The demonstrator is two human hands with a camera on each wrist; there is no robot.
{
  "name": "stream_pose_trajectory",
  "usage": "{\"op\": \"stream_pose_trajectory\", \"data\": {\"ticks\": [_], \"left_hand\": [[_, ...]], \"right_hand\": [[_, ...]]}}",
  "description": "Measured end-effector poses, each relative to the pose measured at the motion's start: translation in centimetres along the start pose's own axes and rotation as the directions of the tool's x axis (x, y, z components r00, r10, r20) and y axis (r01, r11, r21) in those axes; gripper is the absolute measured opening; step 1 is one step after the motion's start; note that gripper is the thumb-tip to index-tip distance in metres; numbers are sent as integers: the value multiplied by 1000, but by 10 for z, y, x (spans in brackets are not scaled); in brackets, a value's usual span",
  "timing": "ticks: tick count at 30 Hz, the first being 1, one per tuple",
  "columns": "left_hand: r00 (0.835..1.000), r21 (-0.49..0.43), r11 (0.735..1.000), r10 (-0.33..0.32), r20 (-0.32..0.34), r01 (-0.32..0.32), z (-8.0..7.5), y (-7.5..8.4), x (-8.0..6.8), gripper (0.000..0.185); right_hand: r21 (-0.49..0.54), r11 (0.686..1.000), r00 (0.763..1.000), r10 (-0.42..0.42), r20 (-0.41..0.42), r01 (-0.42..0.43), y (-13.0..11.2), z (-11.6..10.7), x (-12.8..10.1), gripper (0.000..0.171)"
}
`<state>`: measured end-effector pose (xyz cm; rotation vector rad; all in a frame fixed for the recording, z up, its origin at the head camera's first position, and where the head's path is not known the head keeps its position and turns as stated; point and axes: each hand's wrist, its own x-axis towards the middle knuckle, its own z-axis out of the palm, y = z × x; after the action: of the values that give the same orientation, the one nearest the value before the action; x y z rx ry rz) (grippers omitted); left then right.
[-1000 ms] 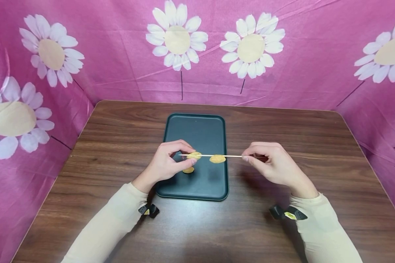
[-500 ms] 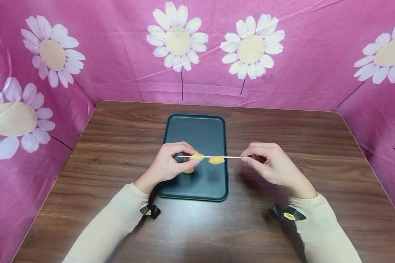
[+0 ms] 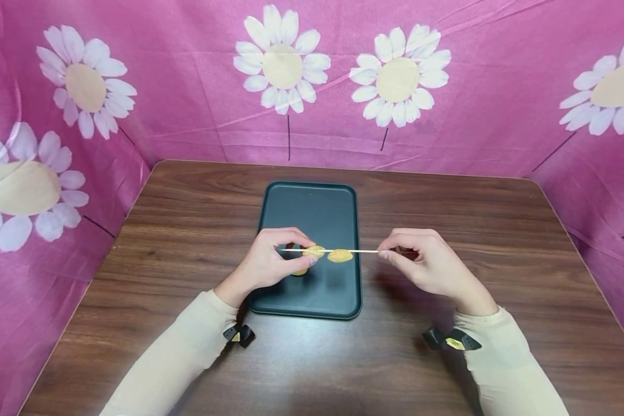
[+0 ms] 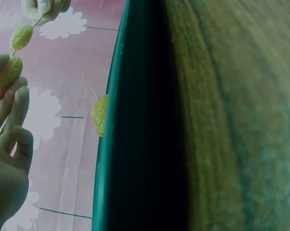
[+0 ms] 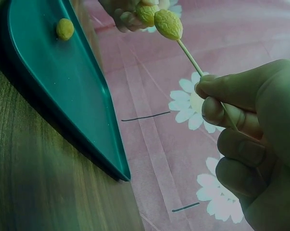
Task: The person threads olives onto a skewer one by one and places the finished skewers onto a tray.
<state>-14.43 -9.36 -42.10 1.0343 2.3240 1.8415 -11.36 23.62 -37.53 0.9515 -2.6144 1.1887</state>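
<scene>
Above the dark green tray (image 3: 312, 208), held level over its near half, a thin wooden skewer (image 3: 364, 251) runs from one hand to the other. Two small yellowish-brown food balls are threaded on it: the left ball (image 3: 314, 251) sits near the pointed end, and the right ball (image 3: 340, 256) is just beside it, with a small gap of bare stick between them. The left hand (image 3: 270, 260) pinches the left ball between thumb and fingertips; in the left wrist view its other fingers (image 4: 12, 115) are loosely curled beside that ball. The right hand (image 3: 426, 263) pinches the blunt end of the skewer between thumb and index finger, its remaining fingers (image 5: 241, 154) curled beneath, as the right wrist view shows plainly.

A third ball (image 5: 65, 29) lies loose on the tray floor, below the left hand and partly hidden by it in the head view. The tray rests on a wood-grain worktop (image 3: 447, 358), lengthwise away from the person. Cream sleeves (image 3: 177, 358) cover both forearms, each with a small black clip at the cuff. Pink cloth (image 3: 187, 127) printed with white daisies walls the worktop on three sides.
</scene>
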Motion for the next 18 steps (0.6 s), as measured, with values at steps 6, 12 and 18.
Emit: {"op": "stream_pose_trajectory", "data": {"ticks": [6, 12, 18], "left_hand": [[1000, 9, 1000, -19, 9, 19, 1, 0, 2, 13], [999, 11, 999, -37, 29, 37, 3, -2, 2, 13], [994, 52, 995, -94, 64, 90, 0, 2, 5, 13]], "right_hand": [[3, 1000, 1000, -3, -3, 3, 0, 0, 0, 29], [13, 1000, 1000, 4, 2, -4, 1, 2, -1, 28], [12, 1000, 1000, 17, 6, -17, 3, 2, -2, 27]]}}
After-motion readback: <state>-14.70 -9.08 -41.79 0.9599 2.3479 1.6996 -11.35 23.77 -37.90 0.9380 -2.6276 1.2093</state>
